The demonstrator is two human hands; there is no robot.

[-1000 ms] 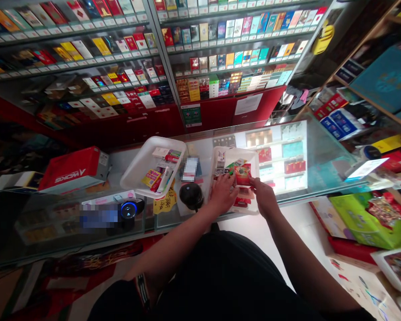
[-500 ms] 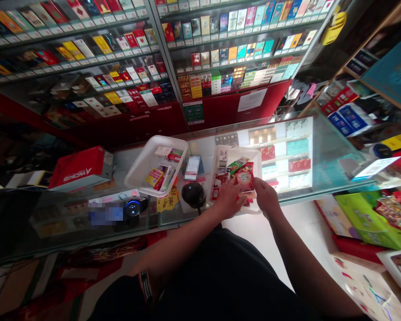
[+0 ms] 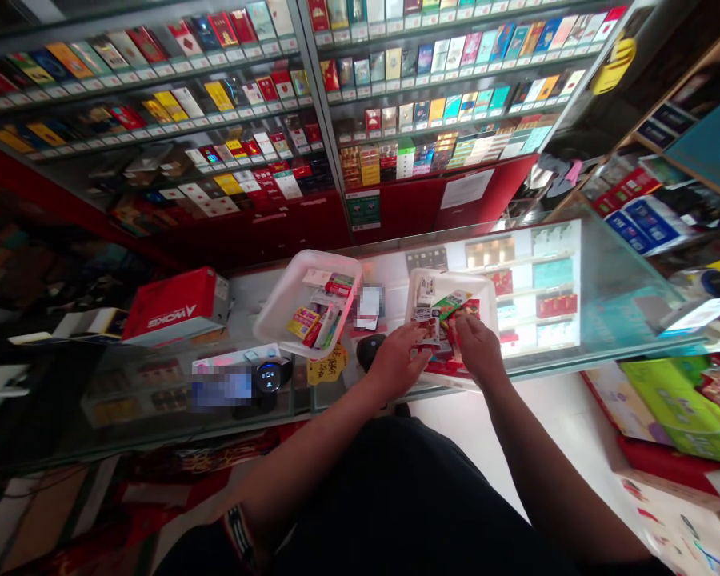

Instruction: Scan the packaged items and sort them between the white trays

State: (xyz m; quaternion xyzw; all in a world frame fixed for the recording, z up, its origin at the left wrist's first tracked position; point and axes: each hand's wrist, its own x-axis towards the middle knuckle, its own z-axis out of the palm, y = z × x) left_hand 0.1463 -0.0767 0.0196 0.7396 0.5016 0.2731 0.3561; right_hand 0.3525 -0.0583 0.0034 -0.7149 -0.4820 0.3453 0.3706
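Note:
A white plastic basket [image 3: 487, 292] on the glass counter holds several small snack packets. My left hand [image 3: 396, 364] is at its near left side, fingers and thumb bent round a brown-and-white snack packet [image 3: 426, 326]. My right hand [image 3: 478, 346] reaches in from the right, fingers pinched at a red snack packet [image 3: 473, 307] that they partly cover. Between the hands, a green packet [image 3: 453, 302] lies on top of the others. More red wrappers show at the basket's near edge.
Left of the basket, a second white basket [image 3: 268, 320] holds small boxes and packets. Near it are a phone [image 3: 369, 304], a black scanner-like device [image 3: 369, 349], a yellow tag [image 3: 329, 366] and a red box [image 3: 177, 306]. Behind the counter stand cigarette shelves [image 3: 330, 104].
My view has shifted, so things sit further right. My left hand has drawn back toward the basket's left edge. My right hand has reached further in, and the large red packet lies differently.

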